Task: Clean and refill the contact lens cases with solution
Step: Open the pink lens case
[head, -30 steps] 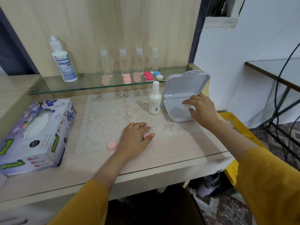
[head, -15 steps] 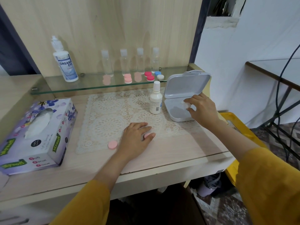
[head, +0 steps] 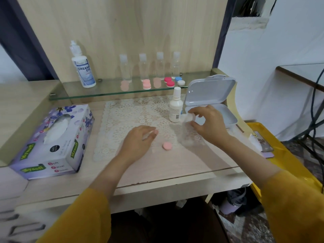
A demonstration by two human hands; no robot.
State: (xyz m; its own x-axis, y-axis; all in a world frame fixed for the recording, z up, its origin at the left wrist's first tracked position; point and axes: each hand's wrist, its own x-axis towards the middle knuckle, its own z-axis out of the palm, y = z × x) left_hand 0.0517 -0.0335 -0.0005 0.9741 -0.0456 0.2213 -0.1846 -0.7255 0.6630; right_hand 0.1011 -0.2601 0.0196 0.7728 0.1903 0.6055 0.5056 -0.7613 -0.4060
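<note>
Beside the spray bottle [head: 175, 107], right hand [head: 207, 124] is pinching a white pad [head: 190, 117]; left hand [head: 139, 142] is gripping a pink case [head: 155, 132], best steadied for wiping.

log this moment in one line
left hand: holds pink case | right hand: pinches white pad by open box | pink cap: loose on mat

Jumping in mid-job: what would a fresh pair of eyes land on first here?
Over the lace mat, the right hand pinches a white pad in front of the open white box, and the left hand pinches a small pink piece. A loose pink cap lies between them. A flowered tissue box sits far left.
</note>
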